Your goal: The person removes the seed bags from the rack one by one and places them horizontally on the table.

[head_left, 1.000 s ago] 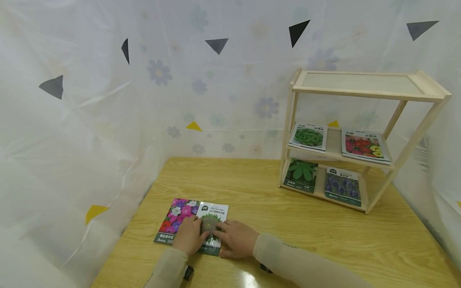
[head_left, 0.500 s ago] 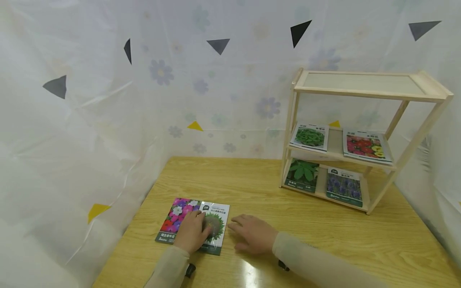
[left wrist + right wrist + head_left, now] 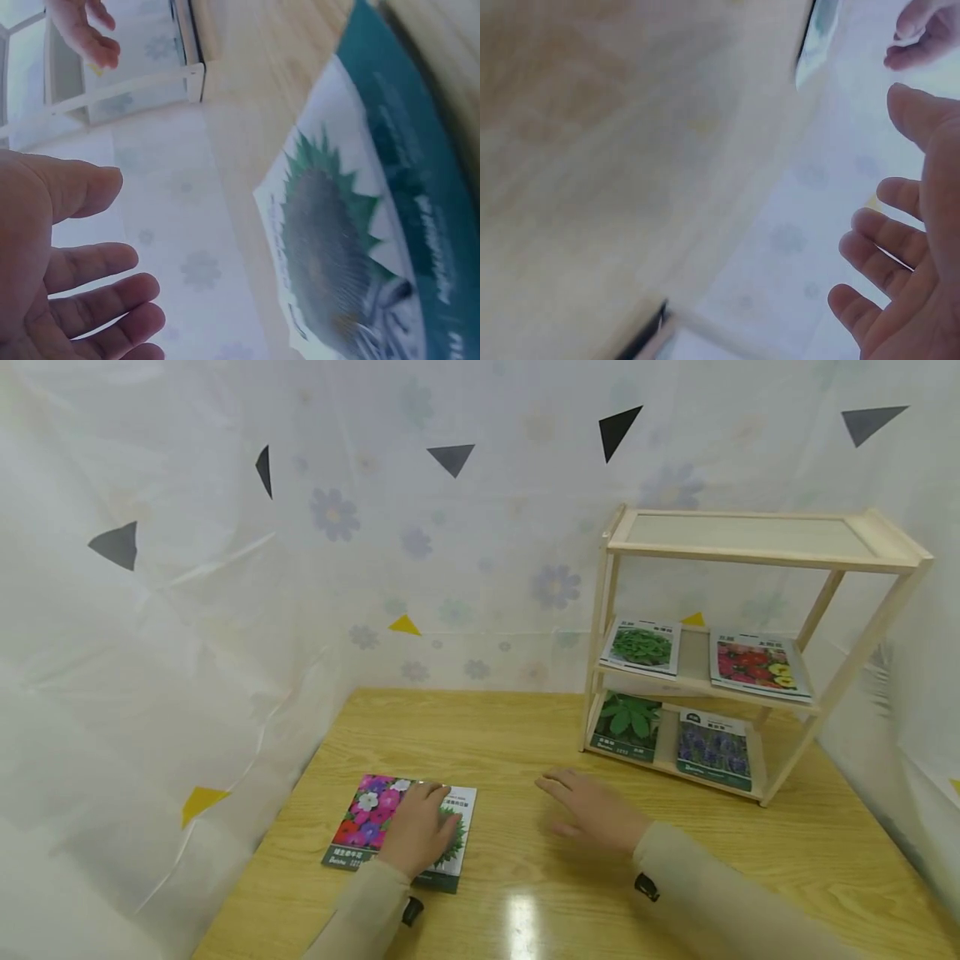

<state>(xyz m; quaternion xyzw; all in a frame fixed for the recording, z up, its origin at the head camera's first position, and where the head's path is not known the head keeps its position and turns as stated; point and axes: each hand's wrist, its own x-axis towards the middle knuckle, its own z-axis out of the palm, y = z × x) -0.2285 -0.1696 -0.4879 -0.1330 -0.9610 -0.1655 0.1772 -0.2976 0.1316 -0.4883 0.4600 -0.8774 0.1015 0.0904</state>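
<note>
Two seed packets lie side by side on the table, the sunflower packet partly over the petunia packet. The petunia packet (image 3: pixel 367 814) shows pink, red and purple flowers. On the sunflower packet (image 3: pixel 326 232) is a large seed head with green leaves around it. My left hand (image 3: pixel 417 831) hovers above both packets in the head view, covering part of them. In the left wrist view its fingers are spread and loosely bent, apart from the packet. My right hand (image 3: pixel 596 814), blurred, is over the table to the right of the packets. Its fingers are relaxed and hold nothing.
A small wooden rack (image 3: pixel 765 560) stands at the back right of the table (image 3: pixel 450 727). Its middle shelf bears a green leafy packet (image 3: pixel 641 646) and a red flower packet (image 3: pixel 757 666). Below are a broad-leaf packet (image 3: pixel 627 724) and a purple flower packet (image 3: pixel 714 747).
My right hand has left the sunflower packet and moved right and away over the table. The left hand has lifted off the packets and shifted slightly right. Both packets have stayed in place.
</note>
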